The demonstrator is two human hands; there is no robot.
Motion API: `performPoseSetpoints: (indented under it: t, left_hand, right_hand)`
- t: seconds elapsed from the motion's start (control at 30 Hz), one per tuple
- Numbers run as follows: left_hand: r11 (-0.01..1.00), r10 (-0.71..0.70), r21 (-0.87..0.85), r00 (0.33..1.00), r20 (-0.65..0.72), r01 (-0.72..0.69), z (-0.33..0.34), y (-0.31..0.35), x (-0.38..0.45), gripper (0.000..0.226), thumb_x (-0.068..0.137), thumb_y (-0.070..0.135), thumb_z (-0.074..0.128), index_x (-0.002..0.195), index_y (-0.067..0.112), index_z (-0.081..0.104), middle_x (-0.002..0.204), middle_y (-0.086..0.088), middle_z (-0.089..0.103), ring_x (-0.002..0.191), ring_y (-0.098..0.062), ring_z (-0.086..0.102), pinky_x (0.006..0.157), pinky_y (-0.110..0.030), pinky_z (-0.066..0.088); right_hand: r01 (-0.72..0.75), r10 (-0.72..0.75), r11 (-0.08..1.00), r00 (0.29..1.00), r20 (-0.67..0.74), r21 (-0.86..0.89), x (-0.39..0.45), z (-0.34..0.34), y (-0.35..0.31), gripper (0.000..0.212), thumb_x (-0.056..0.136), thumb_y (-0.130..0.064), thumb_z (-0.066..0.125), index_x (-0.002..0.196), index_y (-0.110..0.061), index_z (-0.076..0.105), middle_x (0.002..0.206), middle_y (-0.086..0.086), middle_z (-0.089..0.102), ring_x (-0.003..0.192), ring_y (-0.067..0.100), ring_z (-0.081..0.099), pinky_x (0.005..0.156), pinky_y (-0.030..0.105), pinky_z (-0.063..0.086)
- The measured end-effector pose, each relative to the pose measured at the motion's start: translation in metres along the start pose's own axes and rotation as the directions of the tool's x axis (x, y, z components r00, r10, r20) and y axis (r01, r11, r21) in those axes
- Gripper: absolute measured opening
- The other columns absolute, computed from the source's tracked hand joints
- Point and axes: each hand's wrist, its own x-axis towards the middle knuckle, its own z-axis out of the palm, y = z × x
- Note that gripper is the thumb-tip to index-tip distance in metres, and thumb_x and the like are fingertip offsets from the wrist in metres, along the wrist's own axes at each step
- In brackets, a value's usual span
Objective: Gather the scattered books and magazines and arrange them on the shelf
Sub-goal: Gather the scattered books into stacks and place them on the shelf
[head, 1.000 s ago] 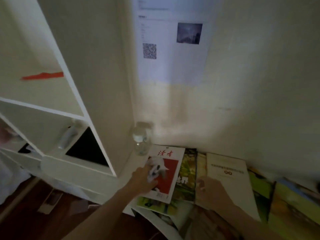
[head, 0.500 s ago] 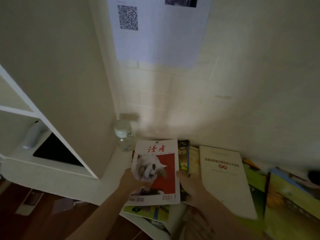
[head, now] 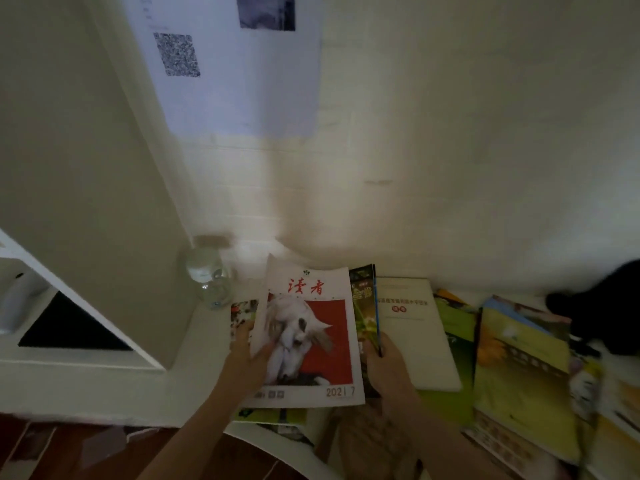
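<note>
2 hands now lift the red magazine off the pile.

We see a white surface running along the wall, beside the white shelf unit. On it stands 1 clear plastic bottle, just beside the shelf's side panel. Books and magazines lie spread flat to the right: a cream-covered book, green and yellow magazines overlapping one another, and 1 dark object at the far right.
</note>
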Motion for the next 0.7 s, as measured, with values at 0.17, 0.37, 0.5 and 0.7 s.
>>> performPoseSetpoints:
  t: [0.17,0.37,0.5,0.7]
  left_hand:
    - [0.975,0.196,0.099,0.980,0.045,-0.200,0.045,0.046,-0.011,0.048,0.086,0.032,0.068,0.125,0.018,0.044,0.101,0.003,0.063,0.085,-0.015,0.065,0.071,-0.036,0.058]
    - [0.992,0.117,0.027,0.987,0.114,-0.121,0.093,0.052,0.008,0.036,0.095,0.017,0.055,0.128,0.014,0.041,0.097,0.001,0.058,0.087,-0.018,0.058,0.079,-0.035,0.052]
    - [0.985,0.128,0.103,0.987,0.102,-0.139,0.095,0.045,0.014,0.043,0.090,0.035,0.061,0.125,0.018,0.042,0.087,0.009,0.052,0.074,-0.003,0.052,0.064,-0.018,0.044]
    - [0.993,0.121,-0.008,0.987,0.108,-0.120,0.110,0.049,0.013,0.018,0.101,0.013,0.042,0.118,0.007,0.039,0.111,-0.011,0.052,0.091,-0.014,0.052,0.076,-0.017,0.047]
  right_hand:
    - [0.041,-0.058,0.992,0.988,-0.143,-0.119,0.010,-0.080,0.001,0.038,0.103,-0.025,0.040,0.140,-0.016,0.043,0.115,0.004,0.056,0.083,0.012,0.055,0.069,0.027,0.047]
    - [-0.067,-0.008,0.882,0.988,-0.156,-0.467,0.052,-0.116,0.018,0.043,0.101,-0.032,0.043,0.137,-0.009,0.044,0.073,0.000,0.052,0.057,0.011,0.048,0.048,0.022,0.037]
    - [-0.092,-0.003,0.865,0.982,-0.190,-0.494,0.063,-0.113,0.032,0.039,0.095,-0.033,0.054,0.122,-0.006,0.048,0.103,0.011,0.059,0.089,0.027,0.059,0.064,0.030,0.048]
    - [-0.305,0.284,0.943,0.947,-0.153,-0.135,0.068,-0.108,0.024,0.041,0.095,-0.038,0.054,0.087,0.002,0.053,0.081,0.011,0.058,0.068,0.023,0.056,0.068,0.034,0.050]
